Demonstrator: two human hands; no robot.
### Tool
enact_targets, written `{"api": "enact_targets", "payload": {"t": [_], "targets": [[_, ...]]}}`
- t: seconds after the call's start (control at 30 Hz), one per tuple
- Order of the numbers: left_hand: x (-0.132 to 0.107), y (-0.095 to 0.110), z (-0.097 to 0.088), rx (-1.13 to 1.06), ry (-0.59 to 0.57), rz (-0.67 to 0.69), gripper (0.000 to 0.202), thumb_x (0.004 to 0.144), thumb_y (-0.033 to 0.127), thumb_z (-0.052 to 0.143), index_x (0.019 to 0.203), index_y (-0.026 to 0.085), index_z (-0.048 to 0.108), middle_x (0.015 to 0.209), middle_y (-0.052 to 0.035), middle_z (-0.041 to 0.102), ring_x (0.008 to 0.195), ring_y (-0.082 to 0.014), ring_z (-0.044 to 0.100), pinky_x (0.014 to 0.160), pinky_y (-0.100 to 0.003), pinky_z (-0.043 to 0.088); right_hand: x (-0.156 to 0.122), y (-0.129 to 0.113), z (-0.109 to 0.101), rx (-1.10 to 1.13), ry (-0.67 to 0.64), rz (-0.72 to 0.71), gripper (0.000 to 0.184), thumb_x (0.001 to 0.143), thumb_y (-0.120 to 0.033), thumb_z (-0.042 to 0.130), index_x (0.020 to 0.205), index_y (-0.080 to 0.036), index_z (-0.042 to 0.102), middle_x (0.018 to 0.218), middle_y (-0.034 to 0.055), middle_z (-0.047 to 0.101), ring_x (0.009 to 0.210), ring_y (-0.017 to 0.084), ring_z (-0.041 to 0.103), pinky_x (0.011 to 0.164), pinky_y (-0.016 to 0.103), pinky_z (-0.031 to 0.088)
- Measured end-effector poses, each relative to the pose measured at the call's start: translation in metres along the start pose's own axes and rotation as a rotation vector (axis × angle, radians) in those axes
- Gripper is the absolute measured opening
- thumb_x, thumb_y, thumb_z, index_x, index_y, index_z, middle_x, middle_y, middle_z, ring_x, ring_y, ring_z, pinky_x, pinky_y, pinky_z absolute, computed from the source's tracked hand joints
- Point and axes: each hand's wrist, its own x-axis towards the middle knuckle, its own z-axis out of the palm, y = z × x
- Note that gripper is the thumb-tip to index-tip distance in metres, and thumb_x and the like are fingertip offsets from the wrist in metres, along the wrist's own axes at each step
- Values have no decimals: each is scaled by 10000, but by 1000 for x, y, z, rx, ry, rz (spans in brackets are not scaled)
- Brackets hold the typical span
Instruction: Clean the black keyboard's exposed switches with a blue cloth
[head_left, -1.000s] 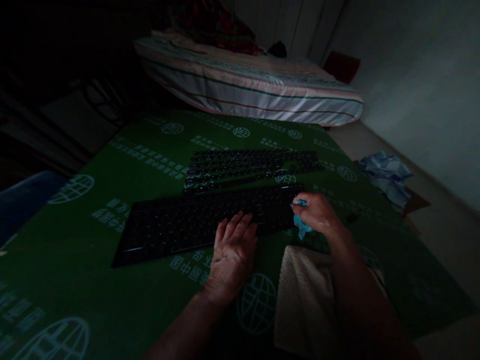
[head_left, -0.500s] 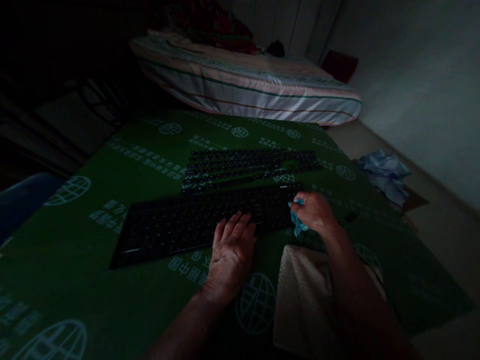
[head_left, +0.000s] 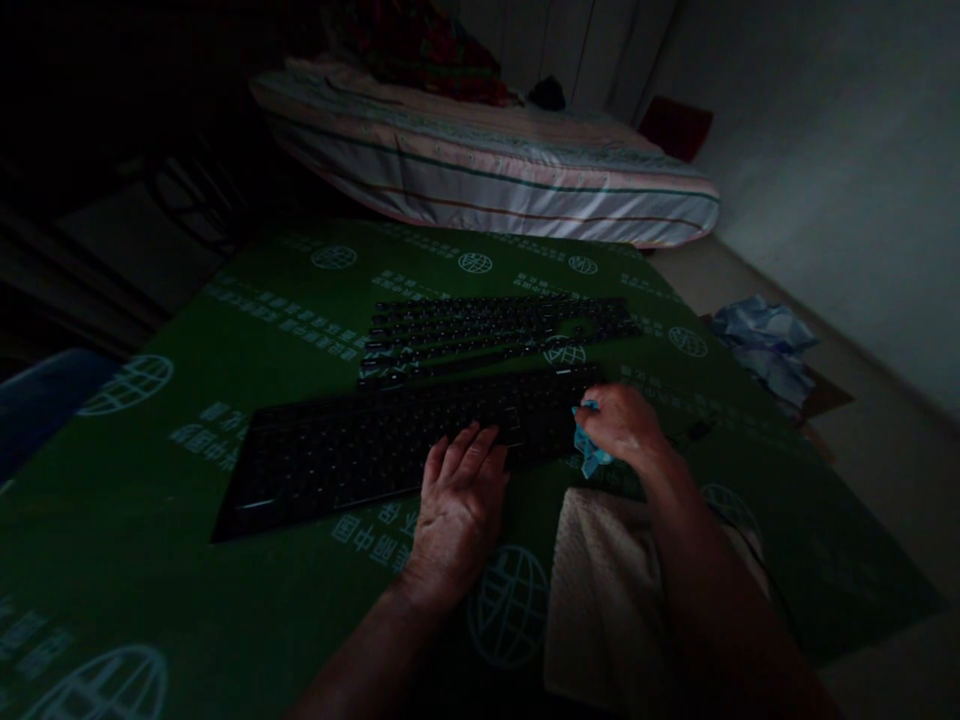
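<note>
A black keyboard (head_left: 360,450) lies on a green printed cloth (head_left: 225,330). My left hand (head_left: 457,505) rests flat on the keyboard's near edge, fingers stretched out. My right hand (head_left: 622,425) is closed on a small blue cloth (head_left: 589,450) and presses it against the keyboard's right end. Behind the keyboard lie rows of loose black keycaps (head_left: 495,325) laid out on the cloth.
A beige towel (head_left: 600,590) lies under my right forearm. A striped mattress (head_left: 487,170) sits on the floor beyond the green cloth. Crumpled blue fabric (head_left: 765,340) lies at the right by the wall. A blue object (head_left: 37,400) shows at the left edge.
My right hand with the blue cloth has slid slightly left along the keyboard's right end. The left hand stays put.
</note>
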Motion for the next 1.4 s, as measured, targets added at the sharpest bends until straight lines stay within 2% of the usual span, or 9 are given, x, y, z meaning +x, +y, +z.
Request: {"api": "enact_targets", "payload": {"t": [0.13,0.37,0.6,0.73,0.87,0.97,1.13,1.3,1.4], "targets": [[0,0,0,-4,9,5,242,895,170,481,1089,173,624,1264,-91,579,1207,-278,486,1017,-490,356,0,-2,-1,36,3,47,212,763,-283,516,757,-202,712,701,53,701,604,145,605,504,232,333],[0,1,0,-5,30,6,236,889,174,487,1074,178,634,1248,-87,589,1192,-275,499,1011,-483,364,-1,0,-4,40,-55,31,186,742,-266,533,739,-189,702,733,62,707,647,158,623,534,234,360],[0,-2,3,8,33,9,226,892,184,499,1081,178,623,1256,-74,586,1191,-267,499,1018,-471,352,3,2,2,65,26,94,202,738,-268,550,829,-192,714,852,93,721,787,219,657,598,266,405],[0,-2,2,11,35,24,232,899,187,489,1092,175,616,1261,-75,580,1201,-268,488,1020,-470,344,2,2,0,42,-14,98,188,728,-268,542,761,-197,712,781,85,715,750,212,658,573,262,398],[0,-2,1,18,37,22,224,899,191,489,1080,174,620,1256,-76,584,1194,-269,494,1017,-466,345,3,1,0,69,30,101,190,733,-271,545,798,-205,711,792,67,720,737,192,659,566,246,396],[0,-3,2,25,46,27,229,897,184,485,1083,170,618,1257,-80,584,1189,-273,498,1012,-472,347,4,1,2,23,61,106,208,734,-296,545,832,-217,712,837,75,724,770,203,665,574,249,403],[1,-3,2,24,47,48,239,902,175,467,1092,162,612,1251,-91,586,1186,-274,500,1001,-482,358,3,3,0,-24,21,75,194,717,-287,543,791,-225,712,829,73,728,773,204,668,592,251,416],[1,-1,2,14,53,34,229,902,185,472,1072,165,623,1244,-88,591,1182,-275,504,999,-480,365,2,-1,1,-40,74,109,229,745,-316,534,870,-239,710,834,62,731,794,196,669,603,243,425],[1,-2,3,26,58,41,224,901,182,476,1068,161,624,1236,-88,597,1170,-274,512,993,-475,368,1,-1,-1,-84,32,80,230,745,-307,536,868,-227,713,871,83,732,822,208,671,619,249,435]]}}
